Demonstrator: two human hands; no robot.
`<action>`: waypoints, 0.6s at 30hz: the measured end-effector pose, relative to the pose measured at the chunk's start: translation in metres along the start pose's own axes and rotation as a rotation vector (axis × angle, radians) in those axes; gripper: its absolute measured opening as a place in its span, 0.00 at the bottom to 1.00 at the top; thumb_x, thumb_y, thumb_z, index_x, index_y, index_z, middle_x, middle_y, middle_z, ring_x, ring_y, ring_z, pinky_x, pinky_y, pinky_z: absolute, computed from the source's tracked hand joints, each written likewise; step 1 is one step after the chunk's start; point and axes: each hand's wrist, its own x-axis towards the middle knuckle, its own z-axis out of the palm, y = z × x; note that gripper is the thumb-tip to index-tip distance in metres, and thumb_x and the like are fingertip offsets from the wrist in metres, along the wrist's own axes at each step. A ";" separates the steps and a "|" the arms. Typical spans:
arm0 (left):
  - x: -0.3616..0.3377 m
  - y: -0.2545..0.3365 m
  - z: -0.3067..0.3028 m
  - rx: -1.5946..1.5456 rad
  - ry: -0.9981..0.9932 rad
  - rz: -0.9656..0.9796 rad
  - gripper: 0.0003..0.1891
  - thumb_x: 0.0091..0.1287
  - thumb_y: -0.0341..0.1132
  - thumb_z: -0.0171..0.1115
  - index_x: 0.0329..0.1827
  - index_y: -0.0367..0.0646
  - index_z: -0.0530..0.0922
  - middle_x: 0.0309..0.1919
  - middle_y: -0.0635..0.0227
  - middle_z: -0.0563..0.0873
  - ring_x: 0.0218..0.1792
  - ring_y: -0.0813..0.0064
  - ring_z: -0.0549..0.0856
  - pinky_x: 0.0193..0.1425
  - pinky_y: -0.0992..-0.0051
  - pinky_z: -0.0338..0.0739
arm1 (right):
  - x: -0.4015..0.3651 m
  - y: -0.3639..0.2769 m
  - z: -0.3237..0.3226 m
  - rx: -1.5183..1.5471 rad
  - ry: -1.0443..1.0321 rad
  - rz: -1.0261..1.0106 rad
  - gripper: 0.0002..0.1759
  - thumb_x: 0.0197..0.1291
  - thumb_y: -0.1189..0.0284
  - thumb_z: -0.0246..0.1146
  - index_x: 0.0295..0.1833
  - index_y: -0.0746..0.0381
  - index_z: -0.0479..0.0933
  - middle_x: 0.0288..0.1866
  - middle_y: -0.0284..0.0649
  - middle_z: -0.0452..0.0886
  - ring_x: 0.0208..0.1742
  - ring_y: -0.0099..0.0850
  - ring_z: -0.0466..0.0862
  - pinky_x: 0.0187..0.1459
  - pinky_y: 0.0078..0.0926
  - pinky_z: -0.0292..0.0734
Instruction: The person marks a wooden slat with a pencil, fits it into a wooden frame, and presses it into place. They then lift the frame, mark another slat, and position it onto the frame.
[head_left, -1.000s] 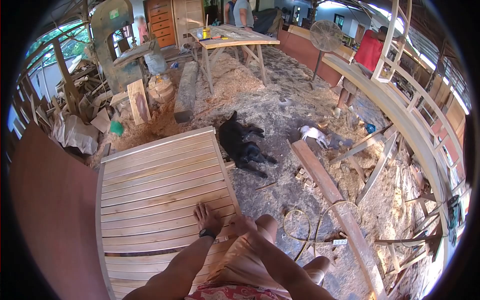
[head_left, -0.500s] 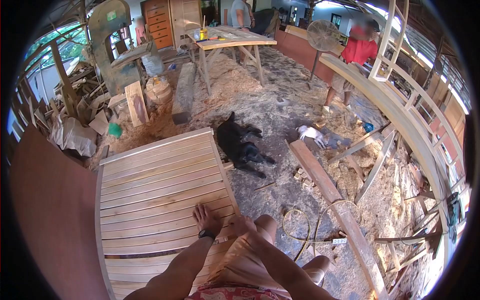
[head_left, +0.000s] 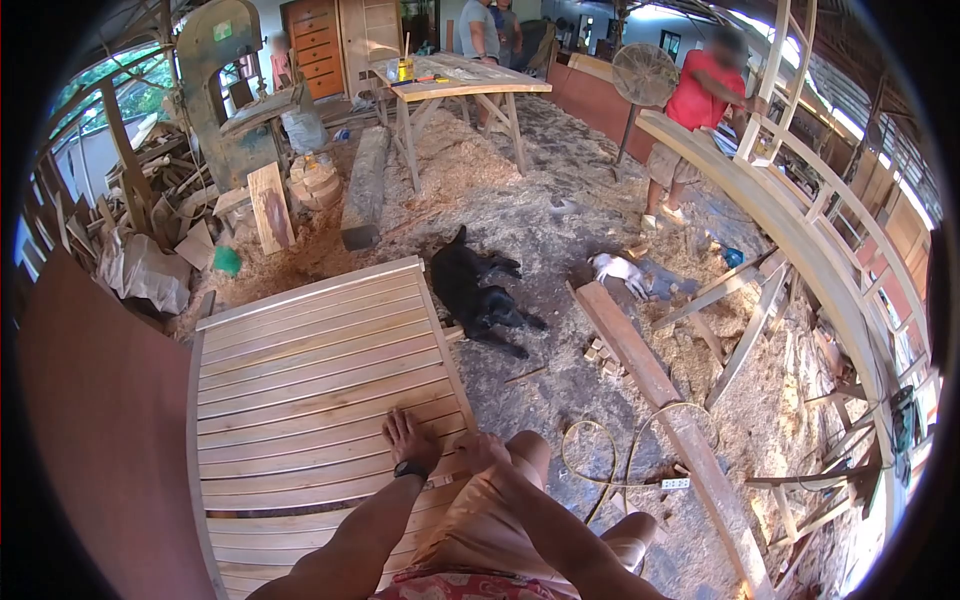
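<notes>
Your left hand (head_left: 412,443) and right hand (head_left: 484,454) are at one slatted panel (head_left: 320,380), one black dog (head_left: 472,288) beyond: left spread flat, right curled, its grasp unclear.

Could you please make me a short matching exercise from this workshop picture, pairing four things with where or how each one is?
Column one:
1. Left hand
2. Right hand
3. Black dog
4. Fan

Column two:
A. Lying on the floor
B. Curled, by the side rail of the slatted panel
C. Upright on a stand
D. Spread out, palm down on the slats

Right pairs: 1-D, 2-B, 3-A, 4-C.
</notes>
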 end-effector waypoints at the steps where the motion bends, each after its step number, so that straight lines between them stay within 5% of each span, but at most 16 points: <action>1: 0.000 0.000 0.000 -0.001 -0.002 0.002 0.40 0.75 0.53 0.51 0.81 0.31 0.61 0.85 0.40 0.55 0.86 0.41 0.48 0.88 0.43 0.36 | 0.000 0.004 0.004 0.005 0.027 -0.018 0.10 0.63 0.61 0.67 0.45 0.48 0.90 0.46 0.43 0.92 0.49 0.47 0.91 0.57 0.48 0.84; 8: -0.001 0.003 -0.004 0.004 -0.009 -0.001 0.40 0.75 0.53 0.51 0.81 0.31 0.61 0.85 0.40 0.54 0.86 0.40 0.47 0.88 0.43 0.35 | 0.002 0.027 0.034 -0.319 0.117 -0.122 0.10 0.66 0.62 0.65 0.46 0.49 0.89 0.46 0.46 0.91 0.48 0.51 0.90 0.53 0.49 0.86; 10: -0.001 0.004 -0.005 -0.009 -0.012 -0.006 0.40 0.75 0.53 0.51 0.81 0.30 0.61 0.85 0.40 0.54 0.86 0.40 0.47 0.88 0.43 0.35 | -0.004 -0.003 -0.005 0.111 0.198 0.010 0.10 0.67 0.63 0.63 0.47 0.50 0.88 0.46 0.47 0.90 0.48 0.53 0.90 0.52 0.51 0.86; 18: 0.000 0.000 0.002 0.000 0.017 0.004 0.41 0.74 0.53 0.53 0.81 0.30 0.61 0.84 0.40 0.56 0.86 0.38 0.49 0.88 0.43 0.35 | 0.003 0.031 0.041 0.062 0.222 -0.073 0.09 0.64 0.63 0.66 0.45 0.52 0.88 0.43 0.43 0.90 0.45 0.48 0.90 0.49 0.47 0.86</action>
